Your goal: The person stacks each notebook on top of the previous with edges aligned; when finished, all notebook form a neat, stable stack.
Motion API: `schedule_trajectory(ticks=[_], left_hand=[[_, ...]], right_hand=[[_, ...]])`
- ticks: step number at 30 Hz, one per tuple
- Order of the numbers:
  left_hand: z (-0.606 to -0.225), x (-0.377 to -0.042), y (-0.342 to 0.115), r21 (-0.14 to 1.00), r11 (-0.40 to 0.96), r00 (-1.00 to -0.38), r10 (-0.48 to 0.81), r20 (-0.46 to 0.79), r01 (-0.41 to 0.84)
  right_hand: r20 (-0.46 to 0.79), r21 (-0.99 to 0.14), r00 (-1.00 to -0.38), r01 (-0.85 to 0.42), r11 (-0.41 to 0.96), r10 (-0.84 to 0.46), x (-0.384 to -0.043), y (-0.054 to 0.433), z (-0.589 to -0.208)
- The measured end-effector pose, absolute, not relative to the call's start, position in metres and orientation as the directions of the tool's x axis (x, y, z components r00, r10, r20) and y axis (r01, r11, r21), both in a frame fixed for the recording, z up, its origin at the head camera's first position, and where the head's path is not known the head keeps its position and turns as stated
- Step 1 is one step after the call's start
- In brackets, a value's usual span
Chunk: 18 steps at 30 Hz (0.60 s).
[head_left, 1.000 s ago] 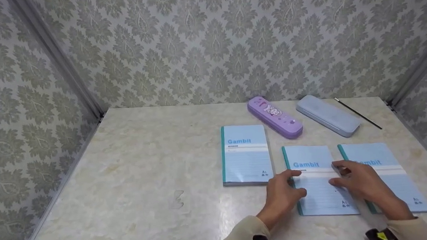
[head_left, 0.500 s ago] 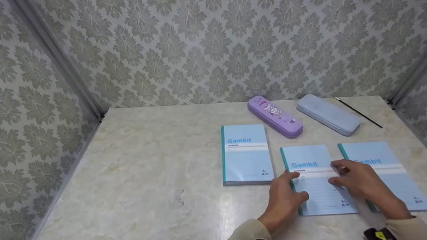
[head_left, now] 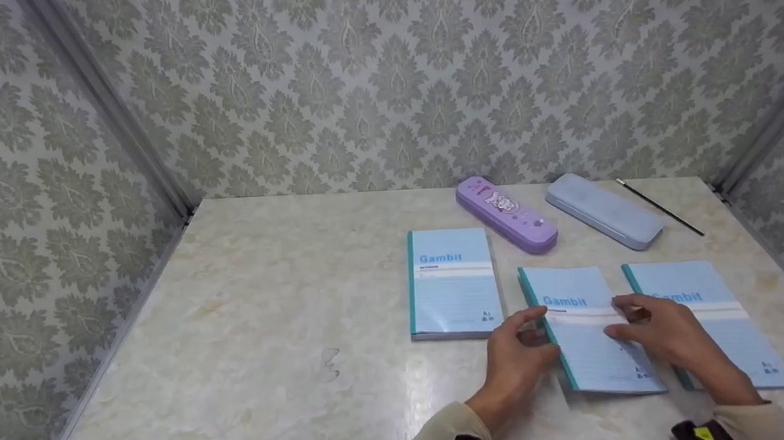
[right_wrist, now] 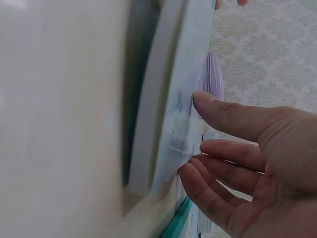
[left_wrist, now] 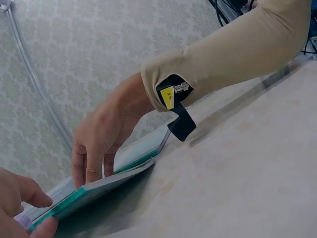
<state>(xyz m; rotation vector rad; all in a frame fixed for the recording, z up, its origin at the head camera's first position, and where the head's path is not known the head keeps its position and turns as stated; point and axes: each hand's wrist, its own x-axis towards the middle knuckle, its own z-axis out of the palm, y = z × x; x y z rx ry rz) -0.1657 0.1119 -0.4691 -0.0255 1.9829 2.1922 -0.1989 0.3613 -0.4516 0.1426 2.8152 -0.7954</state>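
A light-blue Gambit notebook point(head_left: 594, 360) with a green spine lies between both hands, its spine side tilted up off the table. My left hand point(head_left: 512, 362) grips that spine edge between thumb and fingers. At the opposite edge, my right hand point(head_left: 674, 332) holds the notebook with its thumb on the cover and its fingers at the side. The left wrist view shows a dark shadow under the raised notebook point(left_wrist: 106, 191). A second Gambit notebook point(head_left: 726, 342) lies flat to the right, partly hidden by my right hand.
A thicker Gambit notebook or stack point(head_left: 454, 291) lies left of the hands. Behind are a purple pencil case point(head_left: 507, 216), a pale blue case point(head_left: 602, 212) and a thin black pencil point(head_left: 660, 207). Patterned walls enclose the marbled table point(head_left: 248, 324).
The middle notebook's spine side has risen off the table and shifted slightly right. My left fingers have closed on its edge; the right hand has barely moved.
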Motion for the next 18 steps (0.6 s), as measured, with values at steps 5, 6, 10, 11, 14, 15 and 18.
schedule_trajectory(ticks=[5, 6, 10, 11, 14, 15, 18], left_hand=[[-0.468, -0.168, 0.113, 0.962, -0.162, -0.967, 0.166, -0.194, -0.220], [-0.468, -0.168, 0.113, 0.959, -0.160, -0.963, 0.170, -0.208, -0.235], [-0.469, -0.168, 0.114, 0.953, -0.150, -0.957, 0.164, -0.238, -0.262], [-0.469, -0.169, 0.114, 0.951, -0.155, -0.958, 0.157, -0.242, -0.266], [-0.469, -0.170, 0.112, 0.942, -0.190, -0.956, 0.153, -0.250, -0.277], [-0.468, -0.171, 0.111, 0.935, -0.210, -0.954, 0.158, -0.254, -0.284], [-0.465, -0.173, 0.108, 0.910, -0.285, -0.949, 0.181, -0.257, -0.301]], right_hand=[[-0.239, -0.507, -0.970, 0.158, 0.848, 0.038, -0.201, 0.361, -0.452], [-0.240, -0.508, -0.970, 0.159, 0.846, 0.038, -0.200, 0.361, -0.452], [-0.218, -0.532, -0.975, 0.150, 0.834, 0.036, -0.198, 0.362, -0.452], [-0.207, -0.545, -0.978, 0.143, 0.826, 0.033, -0.196, 0.363, -0.452], [-0.178, -0.579, -0.984, 0.120, 0.806, 0.019, -0.193, 0.367, -0.455], [-0.170, -0.587, -0.985, 0.111, 0.802, 0.012, -0.193, 0.369, -0.455], [-0.187, -0.594, -0.982, 0.105, 0.798, -0.010, -0.193, 0.375, -0.456]])
